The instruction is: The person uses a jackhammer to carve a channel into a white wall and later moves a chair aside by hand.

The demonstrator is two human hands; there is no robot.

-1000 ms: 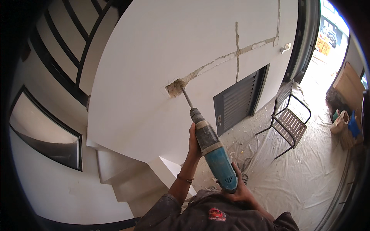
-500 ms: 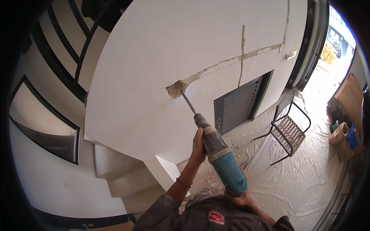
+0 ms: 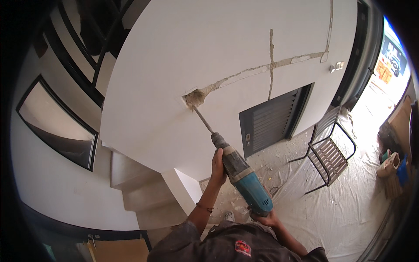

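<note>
A teal and black rotary hammer (image 3: 253,187) with a long steel chisel bit (image 3: 203,120) points up at a rough chipped cavity (image 3: 196,97) in the white wall (image 3: 144,87), its tip at the cavity's lower left edge. My left hand (image 3: 218,168) is closed round the tool's front section, just behind the chuck. My right hand (image 3: 267,218) grips the rear end, largely hidden beneath the housing. A chiselled channel (image 3: 271,65) runs right from the cavity, crossed by a vertical one.
A dark louvred door (image 3: 268,124) is below the channel. A slatted metal chair (image 3: 329,161) stands at right on dusty sheeting (image 3: 323,218) with rubble. Stairs (image 3: 144,194) descend at lower left. Bags and boards (image 3: 390,166) lean at far right, near a bright doorway (image 3: 388,65).
The bit tip has moved from the cavity's right part to its lower left edge. The tool's front has swung left, and the view has shifted slightly.
</note>
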